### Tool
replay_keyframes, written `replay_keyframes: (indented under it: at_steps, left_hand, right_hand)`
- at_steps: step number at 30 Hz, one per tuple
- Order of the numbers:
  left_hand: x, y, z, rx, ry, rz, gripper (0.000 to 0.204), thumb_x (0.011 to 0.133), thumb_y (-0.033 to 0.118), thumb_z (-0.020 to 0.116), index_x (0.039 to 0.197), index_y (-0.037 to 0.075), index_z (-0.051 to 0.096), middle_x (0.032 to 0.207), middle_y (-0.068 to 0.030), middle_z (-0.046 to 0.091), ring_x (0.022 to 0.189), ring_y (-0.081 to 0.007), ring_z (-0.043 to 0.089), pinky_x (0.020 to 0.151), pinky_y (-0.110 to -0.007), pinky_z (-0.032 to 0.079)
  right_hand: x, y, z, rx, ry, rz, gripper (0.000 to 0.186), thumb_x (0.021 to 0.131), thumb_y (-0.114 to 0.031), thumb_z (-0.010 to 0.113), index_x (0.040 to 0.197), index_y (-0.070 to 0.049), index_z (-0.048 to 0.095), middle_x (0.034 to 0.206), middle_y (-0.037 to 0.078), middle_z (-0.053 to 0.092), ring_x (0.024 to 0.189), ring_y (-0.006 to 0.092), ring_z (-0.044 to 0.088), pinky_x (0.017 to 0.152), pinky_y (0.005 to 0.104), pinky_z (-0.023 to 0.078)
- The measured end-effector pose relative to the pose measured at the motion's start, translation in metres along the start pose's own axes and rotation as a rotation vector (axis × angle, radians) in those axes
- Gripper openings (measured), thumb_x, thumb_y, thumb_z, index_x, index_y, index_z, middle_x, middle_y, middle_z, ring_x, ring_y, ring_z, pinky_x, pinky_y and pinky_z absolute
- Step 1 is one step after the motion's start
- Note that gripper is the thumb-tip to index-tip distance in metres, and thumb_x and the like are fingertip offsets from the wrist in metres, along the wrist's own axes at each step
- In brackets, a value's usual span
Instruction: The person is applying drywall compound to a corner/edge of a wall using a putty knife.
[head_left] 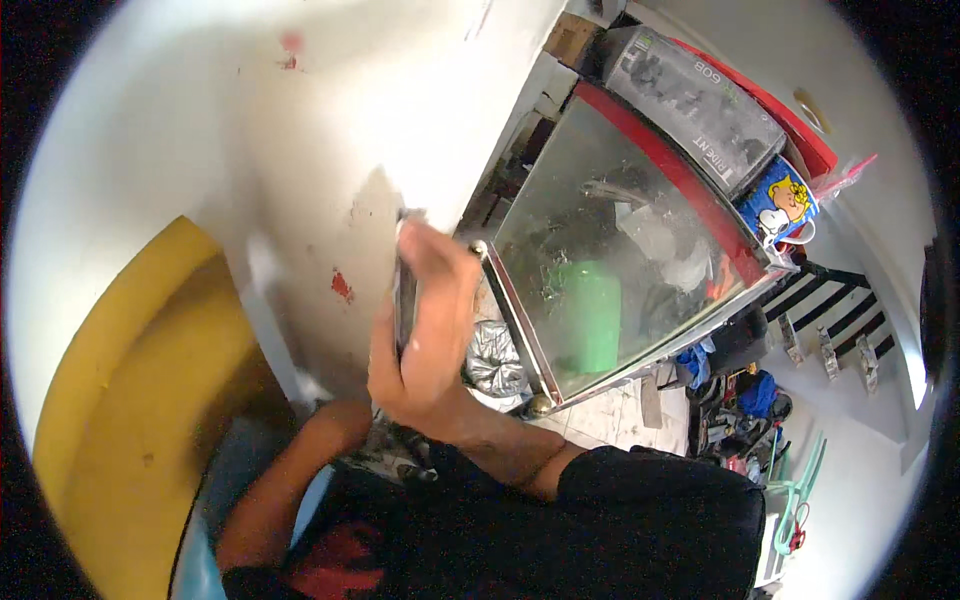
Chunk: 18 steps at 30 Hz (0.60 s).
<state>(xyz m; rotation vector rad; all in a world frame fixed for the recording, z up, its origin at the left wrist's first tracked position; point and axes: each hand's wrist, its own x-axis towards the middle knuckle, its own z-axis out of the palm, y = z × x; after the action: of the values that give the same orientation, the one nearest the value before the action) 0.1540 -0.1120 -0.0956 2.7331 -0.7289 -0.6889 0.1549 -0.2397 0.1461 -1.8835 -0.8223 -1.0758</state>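
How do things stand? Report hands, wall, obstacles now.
Right hand gripping thin flat object by wall. Left hand lower, grip unclear. Glass-sided cabinet to the right.

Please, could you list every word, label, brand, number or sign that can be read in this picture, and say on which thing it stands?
I copy no wording or brands.
Grey rectangular box on the red-edged glass case: light lettering in two places.
Blue cylindrical mug: cartoon figures, no readable words.
Black cloth shirt: red print, too dim to read.
Thin flat object in the right hand: no lettering visible.
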Motion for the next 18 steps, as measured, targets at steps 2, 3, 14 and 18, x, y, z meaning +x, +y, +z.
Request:
replay_keyframes:
  at_steps: [2,3,14,18]
  left_hand:
    - [-0.007,0.003,-0.012,-0.041,0.054,-0.033,0.016,0.070,0.005,0.053,0.077,-0.003,0.064,0.084,-0.0240,0.062,0.077,-0.0368,0.063,0.066,-0.044,0.050]
    - [-0.017,0.010,-0.024,-0.098,0.120,0.029,0.016,0.070,0.006,0.053,0.078,-0.001,0.065,0.084,-0.0236,0.062,0.077,-0.0368,0.062,0.067,-0.044,0.050]
    - [-0.031,0.026,-0.041,-0.028,0.214,0.066,0.020,0.073,0.013,0.053,0.088,0.002,0.061,0.089,-0.0189,0.062,0.076,-0.0358,0.060,0.067,-0.044,0.049]
    - [0.010,-0.021,0.022,0.144,0.283,0.229,0.021,0.079,0.013,0.047,0.089,0.000,0.060,0.090,-0.0189,0.061,0.081,-0.0353,0.059,0.073,-0.043,0.047]
  right_hand:
    - [-0.006,-0.001,-0.012,0.013,-0.074,0.003,0.058,0.067,0.010,0.043,0.124,0.006,0.037,0.120,0.023,0.039,0.108,0.0336,0.043,0.096,0.0402,0.031]
    - [-0.011,0.006,-0.024,-0.010,-0.051,-0.004,0.057,0.069,0.010,0.043,0.125,0.006,0.037,0.120,0.021,0.040,0.109,0.0317,0.043,0.096,0.0395,0.032]
    - [0.081,0.106,-0.033,-0.076,0.202,0.000,0.053,0.068,0.005,0.042,0.121,0.003,0.042,0.112,0.018,0.044,0.107,0.0296,0.044,0.095,0.0337,0.032]
    - [0.074,0.077,-0.006,-0.045,0.198,-0.002,0.054,0.069,0.005,0.043,0.123,0.002,0.040,0.114,0.020,0.043,0.107,0.0315,0.044,0.095,0.0357,0.033]
